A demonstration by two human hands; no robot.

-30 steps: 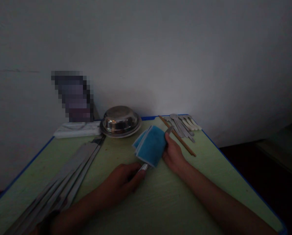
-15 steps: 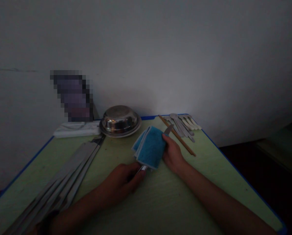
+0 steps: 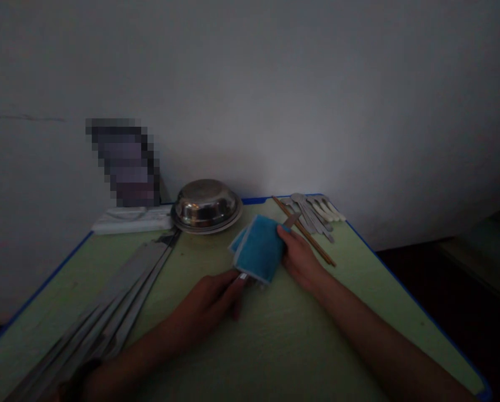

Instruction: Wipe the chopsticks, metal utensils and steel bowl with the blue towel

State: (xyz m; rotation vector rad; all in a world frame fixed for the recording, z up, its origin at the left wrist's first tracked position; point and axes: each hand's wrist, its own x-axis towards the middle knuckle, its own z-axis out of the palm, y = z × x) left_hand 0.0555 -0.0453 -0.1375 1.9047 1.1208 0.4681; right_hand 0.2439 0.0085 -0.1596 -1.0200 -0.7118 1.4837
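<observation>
A table knife lies across the middle of the green table (image 3: 275,346); its blade tip (image 3: 292,219) pokes out past a folded blue cloth (image 3: 258,249). My left hand (image 3: 208,304) is closed round the knife's handle end, just below the cloth. My right hand (image 3: 302,259) grips the blue cloth, which is wrapped over the blade. Most of the knife is hidden under the cloth and my fingers.
An upturned steel bowl on a plate (image 3: 207,205) stands at the back by the wall. Several spoons (image 3: 315,211) and wooden chopsticks (image 3: 304,231) lie at the back right. Long metal strips (image 3: 120,296) lie along the left. A white flat object (image 3: 133,219) sits back left.
The cloth and my right hand have slid a little up the blade toward the tip, and my left hand has moved up with the handle.
</observation>
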